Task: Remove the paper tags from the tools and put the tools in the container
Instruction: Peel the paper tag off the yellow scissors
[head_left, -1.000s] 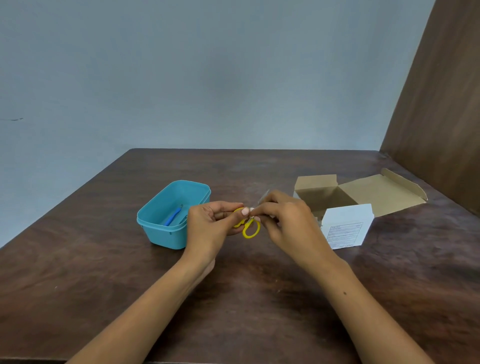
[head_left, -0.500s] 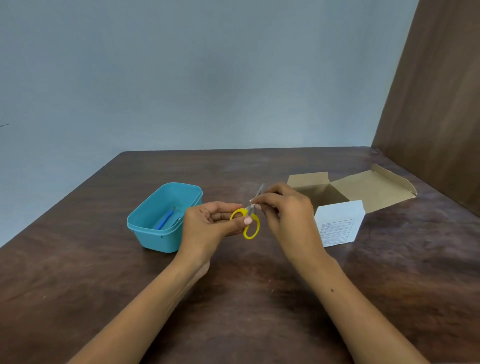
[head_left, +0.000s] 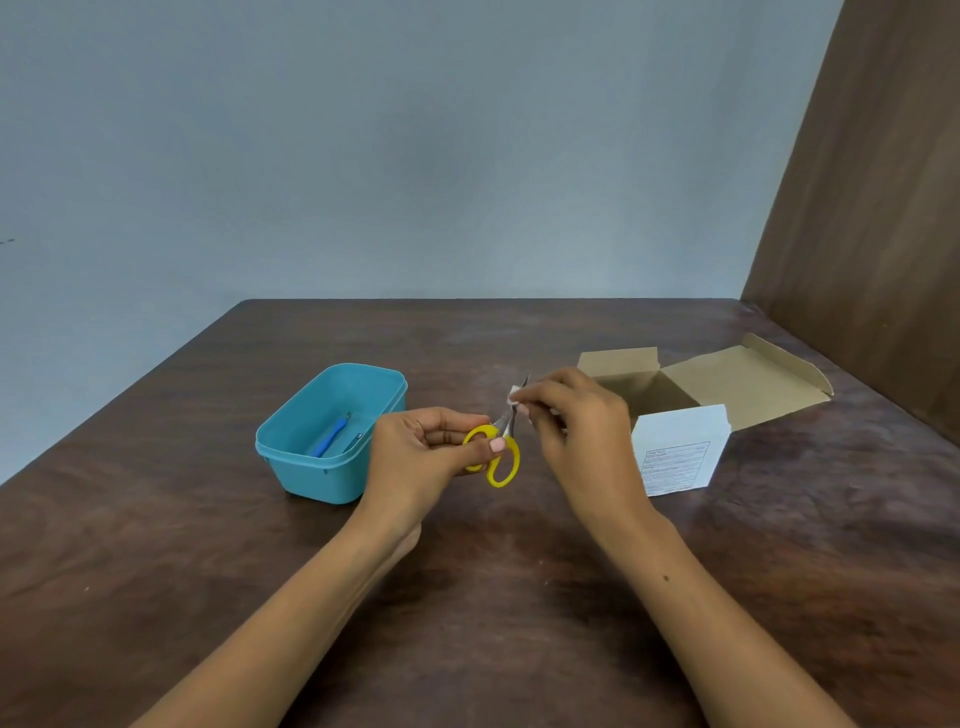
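Left hand (head_left: 421, 452) has the yellow scissors (head_left: 496, 452) gripped by a handle loop, held up over the table (head_left: 208, 571) just right of the teal tub (head_left: 332, 431). Right hand (head_left: 576, 421) is pinching a little white tag (head_left: 514, 397) up by the blades. Blue tool (head_left: 328, 439) lies in the tub, open box (head_left: 701, 384) off to the right.

One pair of scissors (head_left: 496, 452) with yellow handles sits at the middle of the frame, with one small white paper tag (head_left: 513, 396) just above it, and two hands are in view, a left hand (head_left: 426, 457) and a right hand (head_left: 582, 426). One blue container (head_left: 291, 467) stands left of centre, and two tools lie inside it: one with a blue handle (head_left: 328, 439) and one small metal piece (head_left: 355, 440). At right there is one open cardboard box (head_left: 748, 379) and one white box (head_left: 680, 449), all on one brown table (head_left: 208, 571).
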